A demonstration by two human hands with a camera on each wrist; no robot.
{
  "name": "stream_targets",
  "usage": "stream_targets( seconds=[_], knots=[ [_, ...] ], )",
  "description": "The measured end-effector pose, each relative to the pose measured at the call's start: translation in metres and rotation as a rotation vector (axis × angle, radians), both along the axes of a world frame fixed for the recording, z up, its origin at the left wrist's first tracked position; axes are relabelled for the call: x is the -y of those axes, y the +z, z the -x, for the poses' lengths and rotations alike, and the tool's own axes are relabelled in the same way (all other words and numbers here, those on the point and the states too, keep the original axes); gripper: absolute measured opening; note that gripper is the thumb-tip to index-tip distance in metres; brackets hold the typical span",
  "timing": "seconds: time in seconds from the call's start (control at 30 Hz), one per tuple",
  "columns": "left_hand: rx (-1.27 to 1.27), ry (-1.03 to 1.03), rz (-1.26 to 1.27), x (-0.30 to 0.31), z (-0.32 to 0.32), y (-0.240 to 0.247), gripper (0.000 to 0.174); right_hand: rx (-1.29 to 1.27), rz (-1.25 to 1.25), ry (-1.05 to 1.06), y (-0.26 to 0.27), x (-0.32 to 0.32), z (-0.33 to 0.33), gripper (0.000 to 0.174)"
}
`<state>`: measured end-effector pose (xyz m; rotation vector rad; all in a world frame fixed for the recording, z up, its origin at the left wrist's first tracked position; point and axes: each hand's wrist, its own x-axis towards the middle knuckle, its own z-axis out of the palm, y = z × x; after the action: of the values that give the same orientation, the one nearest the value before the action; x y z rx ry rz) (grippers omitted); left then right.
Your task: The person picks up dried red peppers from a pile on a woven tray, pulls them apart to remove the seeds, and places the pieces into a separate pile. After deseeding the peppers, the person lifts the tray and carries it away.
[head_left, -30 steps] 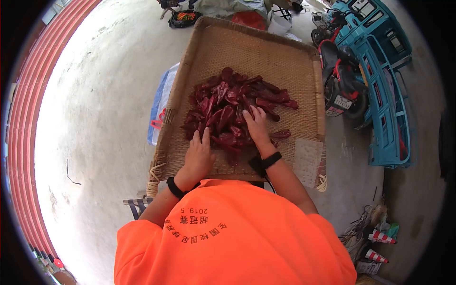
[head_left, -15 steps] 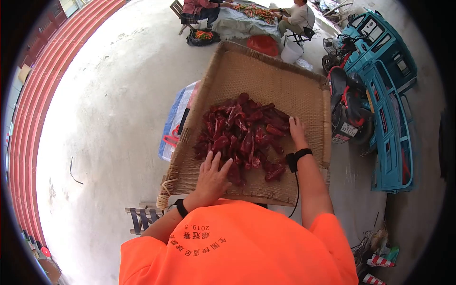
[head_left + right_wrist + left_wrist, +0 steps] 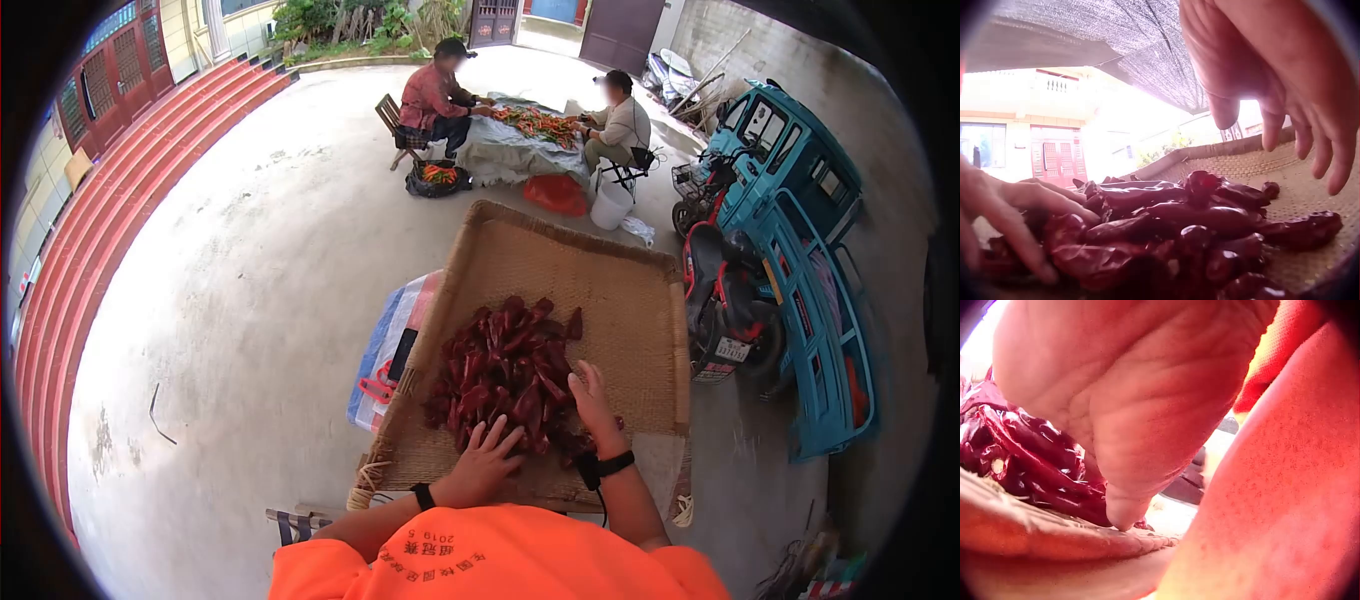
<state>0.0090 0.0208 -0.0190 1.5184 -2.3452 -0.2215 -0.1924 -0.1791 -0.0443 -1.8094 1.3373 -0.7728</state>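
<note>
A heap of dark red, glossy dried chili peppers point(image 3: 500, 370) lies on a large woven tray point(image 3: 635, 310) in the head view. My left hand point(image 3: 487, 466) rests with spread fingers against the near left side of the heap. Its palm and lowered thumb fill much of the left wrist view, beside wrinkled peppers point(image 3: 1041, 465). Over at the heap's right side, my right hand point(image 3: 597, 408) has its fingers extended. In the right wrist view, those fingers hang loosely down above the peppers point(image 3: 1191, 219), holding nothing.
Two people sit at a covered table point(image 3: 520, 160) heaped with chilies, beyond the tray. A black bag point(image 3: 437, 180), red bag point(image 3: 556, 195) and white bucket point(image 3: 611, 203) stand near them. At right are a motorcycle point(image 3: 725, 300) and blue three-wheeler point(image 3: 800, 240); red steps point(image 3: 150, 190) run along the left.
The head view has tilted up, showing more of the yard. My right hand went from the middle of the heap to its right edge and now hovers at that side. My left hand stays at the near left.
</note>
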Motion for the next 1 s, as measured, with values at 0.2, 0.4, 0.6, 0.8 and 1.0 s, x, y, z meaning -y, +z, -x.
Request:
stream_targets(
  seconds=[0.2, 0.4, 0.6, 0.8, 1.0],
  knots=[
    [-0.063, 0.073, -0.032, -0.003, -0.007, 0.0, 0.034, -0.301, -0.049, -0.365, -0.002, -0.085, 0.058, 0.062],
    [-0.011, 0.13, -0.008, -0.007, -0.002, -0.009, 0.033, -0.303, 0.066, -0.237, -0.023, -0.113, -0.021, 0.065],
    [-0.026, 0.212, -0.034, -0.025, -0.016, 0.023, 0.037, -0.004, 0.112, -0.138, -0.027, -0.093, -0.025, 0.061],
    [-0.071, 0.395, -0.102, -0.064, -0.039, 0.037, 0.044, -0.388, 0.084, -0.408, -0.007, -0.062, 0.025, 0.064],
    [-0.046, 0.626, -0.138, -0.079, -0.051, 0.038, 0.054, -0.259, -0.139, -0.158, -0.024, -0.058, 0.017, 0.07]
  ],
)
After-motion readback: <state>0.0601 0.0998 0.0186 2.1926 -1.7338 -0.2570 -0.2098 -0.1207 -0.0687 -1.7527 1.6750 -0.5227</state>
